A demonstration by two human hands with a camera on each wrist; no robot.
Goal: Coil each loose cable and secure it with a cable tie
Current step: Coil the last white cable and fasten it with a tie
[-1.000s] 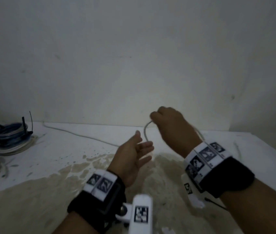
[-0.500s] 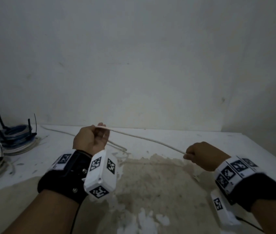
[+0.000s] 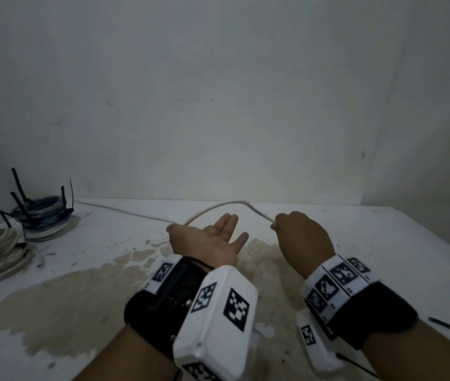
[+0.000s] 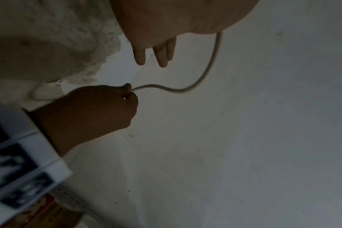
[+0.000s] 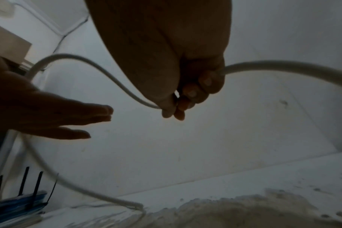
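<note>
Stained white tabletop (image 3: 383, 243), plain wall behind. Left hand (image 3: 207, 243) palm up, fingers straight and apart, white cable (image 3: 234, 202) draped over it by the thumb. Right hand (image 3: 300, 237) pinching same cable (arched between hands). Tied coils (image 3: 42, 215) far left.

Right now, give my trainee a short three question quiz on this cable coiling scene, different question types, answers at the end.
1. True or false: the left hand grips the white cable.
2. Which hand pinches the cable? A) left B) right C) both
3. Fill the blank: the tied coils on the table lie to the person's ____ side.

Key
1. False. The left hand lies palm up with fingers straight; the cable passes behind it by the thumb.
2. B. The right hand pinches it between thumb and fingers.
3. Left. Black ties stick up from them.
</note>
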